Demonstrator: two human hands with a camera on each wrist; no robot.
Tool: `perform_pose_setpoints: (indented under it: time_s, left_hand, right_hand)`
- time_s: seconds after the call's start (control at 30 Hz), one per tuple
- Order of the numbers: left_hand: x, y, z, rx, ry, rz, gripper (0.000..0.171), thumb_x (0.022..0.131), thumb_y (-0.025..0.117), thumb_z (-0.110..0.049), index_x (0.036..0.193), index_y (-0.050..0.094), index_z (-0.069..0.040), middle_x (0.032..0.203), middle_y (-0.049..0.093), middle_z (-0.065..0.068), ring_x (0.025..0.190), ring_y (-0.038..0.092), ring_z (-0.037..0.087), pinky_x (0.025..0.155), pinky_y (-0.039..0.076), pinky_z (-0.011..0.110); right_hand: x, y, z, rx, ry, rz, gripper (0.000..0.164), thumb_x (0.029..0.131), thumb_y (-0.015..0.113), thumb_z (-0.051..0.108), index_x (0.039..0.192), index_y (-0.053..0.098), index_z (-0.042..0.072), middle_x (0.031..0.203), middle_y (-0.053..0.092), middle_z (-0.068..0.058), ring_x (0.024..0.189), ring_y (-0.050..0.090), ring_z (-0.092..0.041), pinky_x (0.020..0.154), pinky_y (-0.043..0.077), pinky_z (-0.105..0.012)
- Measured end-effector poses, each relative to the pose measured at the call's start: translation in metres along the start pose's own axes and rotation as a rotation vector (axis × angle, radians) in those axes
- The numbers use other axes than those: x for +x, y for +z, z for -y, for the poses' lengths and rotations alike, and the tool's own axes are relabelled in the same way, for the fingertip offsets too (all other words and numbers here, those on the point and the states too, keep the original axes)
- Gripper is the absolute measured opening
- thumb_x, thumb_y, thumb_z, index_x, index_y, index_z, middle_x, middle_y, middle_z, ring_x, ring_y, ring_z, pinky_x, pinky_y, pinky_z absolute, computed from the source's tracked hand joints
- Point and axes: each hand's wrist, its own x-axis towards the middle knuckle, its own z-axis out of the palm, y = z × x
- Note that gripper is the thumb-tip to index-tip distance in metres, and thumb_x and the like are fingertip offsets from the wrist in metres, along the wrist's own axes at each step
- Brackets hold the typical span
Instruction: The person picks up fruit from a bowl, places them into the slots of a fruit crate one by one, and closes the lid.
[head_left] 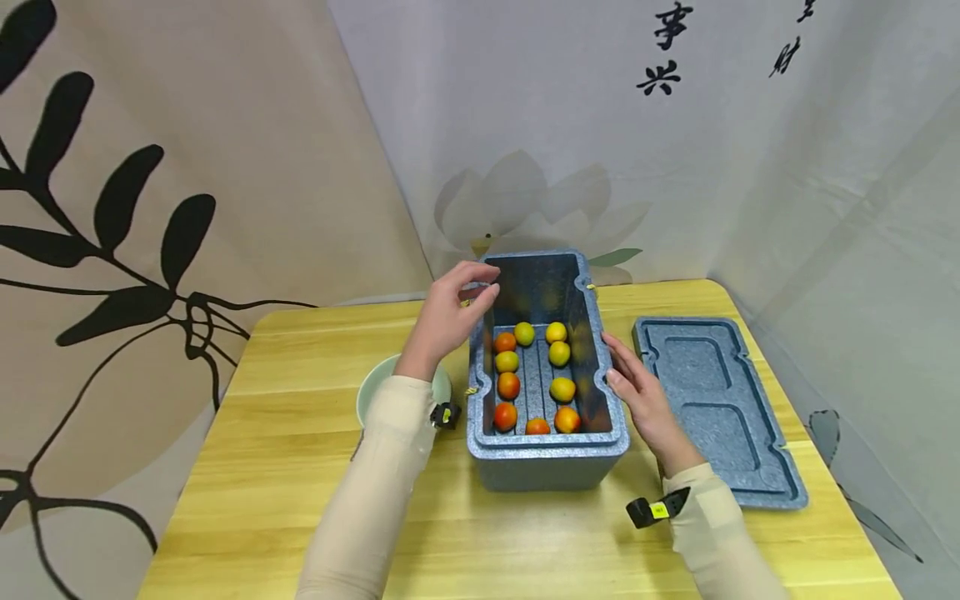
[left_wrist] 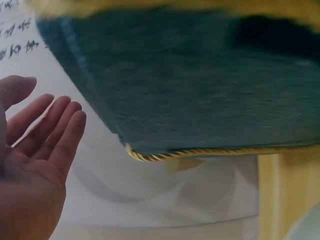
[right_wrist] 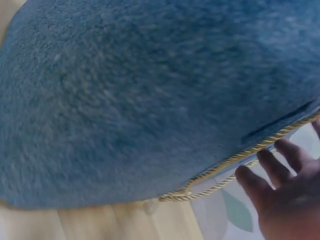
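A deep blue-grey foam box [head_left: 549, 451] stands on the table in the head view, its top uncovered. Small round fruits, red-orange ones [head_left: 508, 385] and yellow ones [head_left: 562, 388], lie along its bottom. My left hand [head_left: 442, 321] is raised at the box's left rim, thumb apart from relaxed fingers, nothing held. In the left wrist view this hand [left_wrist: 37, 165] is beside the box wall with its twisted gold cord [left_wrist: 210, 152]. Against the box's right side, my right hand [head_left: 645, 400] rests extended fingers; the right wrist view shows its fingertips at another gold cord [right_wrist: 227, 162].
A matching blue-grey lid [head_left: 711, 402] with recessed panels lies to the right of the box. Partly behind the left forearm sits a pale green bowl [head_left: 369, 398]. The wooden table [head_left: 300, 417] meets a printed cloth backdrop [head_left: 525, 125] at its back edge.
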Motion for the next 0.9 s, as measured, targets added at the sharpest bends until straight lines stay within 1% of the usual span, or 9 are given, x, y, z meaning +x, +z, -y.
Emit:
perform_pose_setpoints:
  time_s: [0.13, 0.23, 0.37, 0.43, 0.5, 0.63, 0.73, 0.83, 0.9]
  left_hand:
    - [-0.024, -0.003, 0.009, -0.112, -0.018, -0.112, 0.026, 0.098, 0.063, -0.012, 0.12, 0.066, 0.0, 0.118, 0.063, 0.009, 0.11, 0.059, 0.021, 0.096, 0.051, 0.04]
    - [-0.051, -0.002, 0.011, -0.168, -0.061, -0.239, 0.027, 0.096, 0.063, -0.006, 0.122, 0.064, 0.002, 0.122, 0.06, 0.014, 0.112, 0.059, 0.027, 0.094, 0.052, 0.038]
    - [-0.096, 0.012, 0.01, -0.223, -0.186, -0.419, 0.032, 0.093, 0.061, 0.005, 0.125, 0.061, 0.005, 0.127, 0.057, 0.017, 0.114, 0.058, 0.031, 0.092, 0.052, 0.031]
    - [-0.12, 0.023, 0.012, -0.258, -0.248, -0.478, 0.032, 0.093, 0.059, 0.007, 0.124, 0.06, 0.007, 0.125, 0.059, 0.019, 0.114, 0.058, 0.032, 0.091, 0.052, 0.027]
    - [-0.144, 0.033, 0.016, -0.292, -0.295, -0.507, 0.029, 0.093, 0.058, 0.008, 0.122, 0.06, 0.008, 0.122, 0.061, 0.021, 0.113, 0.059, 0.034, 0.091, 0.052, 0.025]
    - [-0.185, 0.05, 0.018, -0.312, -0.366, -0.489, 0.025, 0.096, 0.055, 0.008, 0.12, 0.059, 0.011, 0.118, 0.062, 0.024, 0.112, 0.059, 0.036, 0.092, 0.052, 0.027]
    - [-0.211, 0.063, 0.014, -0.272, -0.468, -0.457, 0.024, 0.096, 0.056, 0.004, 0.12, 0.059, 0.01, 0.116, 0.064, 0.02, 0.11, 0.06, 0.031, 0.091, 0.052, 0.026]
    - [-0.236, 0.079, 0.008, -0.211, -0.596, -0.398, 0.027, 0.095, 0.059, -0.001, 0.121, 0.056, 0.007, 0.109, 0.065, 0.013, 0.104, 0.061, 0.025, 0.085, 0.052, 0.024]
    - [-0.251, 0.091, 0.005, -0.196, -0.637, -0.314, 0.027, 0.092, 0.061, -0.002, 0.117, 0.056, 0.007, 0.103, 0.065, 0.01, 0.097, 0.061, 0.02, 0.08, 0.053, 0.024]
  right_hand:
    - [-0.002, -0.007, 0.005, -0.055, -0.021, 0.036, 0.049, 0.106, 0.04, 0.008, 0.155, 0.031, 0.011, 0.156, 0.029, -0.015, 0.141, 0.027, -0.037, 0.103, 0.035, -0.016]
    - [-0.016, -0.018, 0.006, -0.09, -0.027, 0.018, 0.047, 0.107, 0.037, 0.008, 0.154, 0.032, 0.008, 0.154, 0.033, -0.018, 0.14, 0.031, -0.032, 0.104, 0.035, -0.015]
    - [-0.056, -0.042, 0.001, -0.236, 0.075, -0.049, 0.044, 0.108, 0.04, 0.017, 0.151, 0.038, 0.009, 0.151, 0.039, -0.016, 0.136, 0.036, -0.007, 0.099, 0.035, -0.009]
    - [-0.08, -0.053, -0.004, -0.307, 0.134, -0.081, 0.043, 0.108, 0.041, 0.02, 0.149, 0.042, 0.008, 0.149, 0.043, -0.015, 0.13, 0.037, 0.003, 0.096, 0.035, -0.007]
    - [-0.101, -0.061, -0.009, -0.332, 0.174, -0.109, 0.043, 0.108, 0.04, 0.021, 0.148, 0.042, 0.005, 0.147, 0.046, -0.015, 0.127, 0.038, 0.007, 0.095, 0.036, -0.006]
    - [-0.13, -0.073, -0.016, -0.312, 0.217, -0.19, 0.045, 0.108, 0.038, 0.021, 0.148, 0.04, -0.001, 0.146, 0.048, -0.012, 0.124, 0.043, 0.008, 0.094, 0.039, -0.007]
    - [-0.142, -0.079, -0.018, -0.303, 0.261, -0.24, 0.048, 0.108, 0.038, 0.025, 0.149, 0.037, 0.0, 0.147, 0.047, -0.007, 0.121, 0.045, 0.008, 0.093, 0.041, -0.009]
    - [-0.151, -0.083, -0.019, -0.313, 0.32, -0.291, 0.052, 0.108, 0.038, 0.031, 0.15, 0.036, 0.0, 0.144, 0.051, -0.002, 0.116, 0.048, 0.011, 0.09, 0.043, -0.009]
    - [-0.158, -0.084, -0.019, -0.269, 0.348, -0.345, 0.053, 0.107, 0.04, 0.031, 0.148, 0.038, -0.003, 0.138, 0.056, 0.002, 0.113, 0.051, 0.009, 0.09, 0.045, -0.011]
